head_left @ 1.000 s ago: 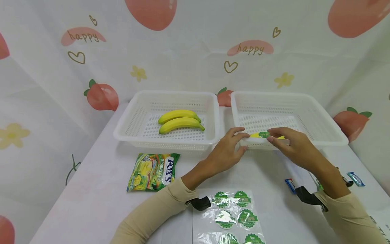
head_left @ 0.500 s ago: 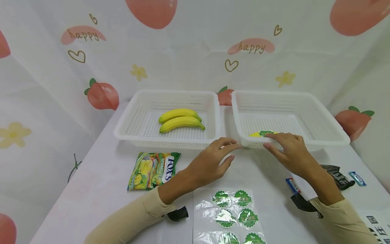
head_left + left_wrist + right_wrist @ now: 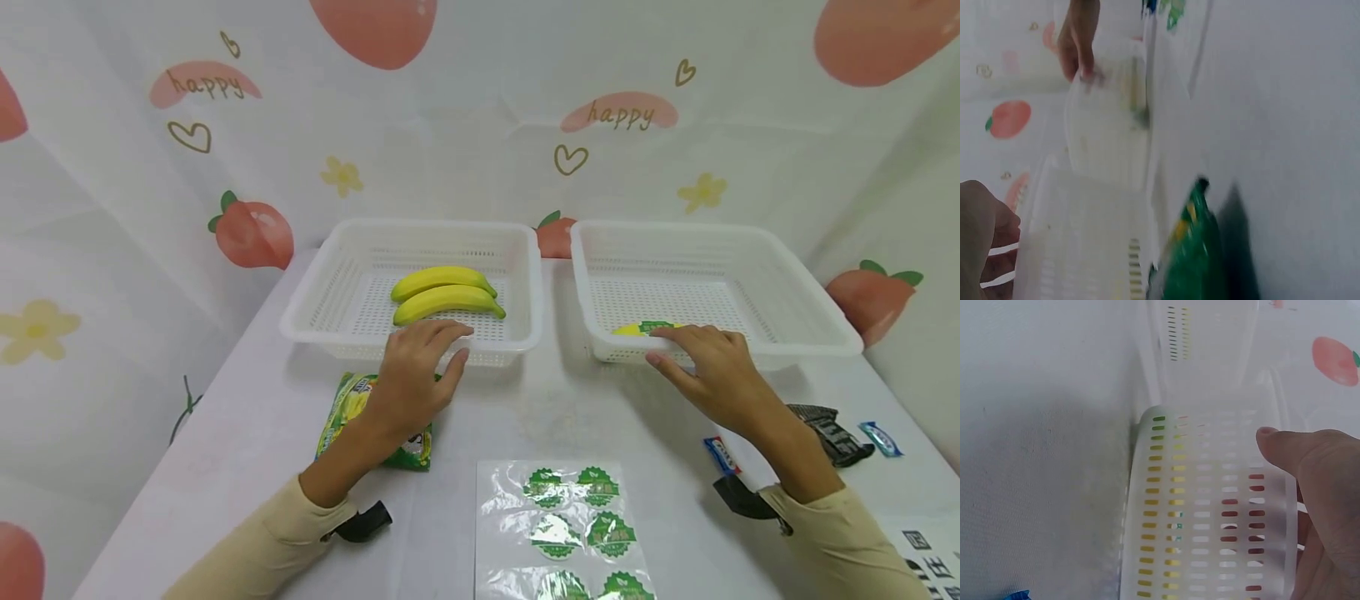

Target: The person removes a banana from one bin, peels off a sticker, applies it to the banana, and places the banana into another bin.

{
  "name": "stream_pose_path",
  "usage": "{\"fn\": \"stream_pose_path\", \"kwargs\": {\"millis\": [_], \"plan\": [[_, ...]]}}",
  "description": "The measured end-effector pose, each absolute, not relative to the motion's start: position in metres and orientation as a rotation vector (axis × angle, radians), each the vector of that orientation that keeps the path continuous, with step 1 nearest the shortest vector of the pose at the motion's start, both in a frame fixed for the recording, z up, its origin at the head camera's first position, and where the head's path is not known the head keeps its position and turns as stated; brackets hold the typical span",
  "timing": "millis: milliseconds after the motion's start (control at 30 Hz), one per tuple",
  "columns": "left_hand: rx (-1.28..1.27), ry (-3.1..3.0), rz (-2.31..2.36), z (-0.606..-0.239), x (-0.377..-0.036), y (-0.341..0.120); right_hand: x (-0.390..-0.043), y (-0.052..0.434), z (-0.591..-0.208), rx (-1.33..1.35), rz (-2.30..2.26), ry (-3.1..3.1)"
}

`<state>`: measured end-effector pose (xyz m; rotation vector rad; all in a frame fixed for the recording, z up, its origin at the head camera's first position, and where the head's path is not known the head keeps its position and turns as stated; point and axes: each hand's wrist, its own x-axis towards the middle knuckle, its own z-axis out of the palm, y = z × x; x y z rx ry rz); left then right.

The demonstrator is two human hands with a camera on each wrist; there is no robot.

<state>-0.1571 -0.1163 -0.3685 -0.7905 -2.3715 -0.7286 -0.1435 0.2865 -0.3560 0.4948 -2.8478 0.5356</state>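
Bananas (image 3: 450, 297), two of them, yellow and curved, lie in a white perforated plastic basket (image 3: 337, 338) on the desk (image 3: 558, 408). Right of this banana basket, across a gap, stands a second white rectangular plastic basket (image 3: 802, 350), with a yellow thing bearing a green label (image 3: 633, 330) inside its near wall. The right grip (image 3: 716, 375) grasps that second basket at the near rim, thumb on the outer side, fingers behind the wall. That opposed hold looks sound; even pressure suits a wall that could flex under a hard pinch. The left grip (image 3: 412, 375) is released, fingers relaxed at the banana basket's near rim; its wrist view is blurred, so I cannot tell whether they touch. An equally good hold there wants thumb outside, fingers inside, clear of the bananas and of the green-and-yellow plastic bag (image 3: 347, 406) on the banana basket's near side.
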Motion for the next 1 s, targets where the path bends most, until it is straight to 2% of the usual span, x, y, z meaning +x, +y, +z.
{"fn": "stream_pose_path", "kwargs": {"millis": [200, 467, 733, 1000], "plan": [[-0.655, -2.428, -0.636, -0.371, -0.164, -0.134, -0.142, 0.286, -0.355, 0.484, 0.526, -2.872], [-0.624, -2.5, -0.627, -0.369, -0.166, -0.137, -0.143, 0.273, -0.34, 0.529, 0.656, -2.883], [-0.621, -2.524, -0.604, -0.368, -0.167, -0.136, -0.153, 0.23, -0.31, 0.721, 0.81, -2.738], [-0.601, -2.546, -0.638, -0.367, -0.165, -0.137, -0.185, 0.182, -0.295, 0.903, 1.019, -2.649]]}}
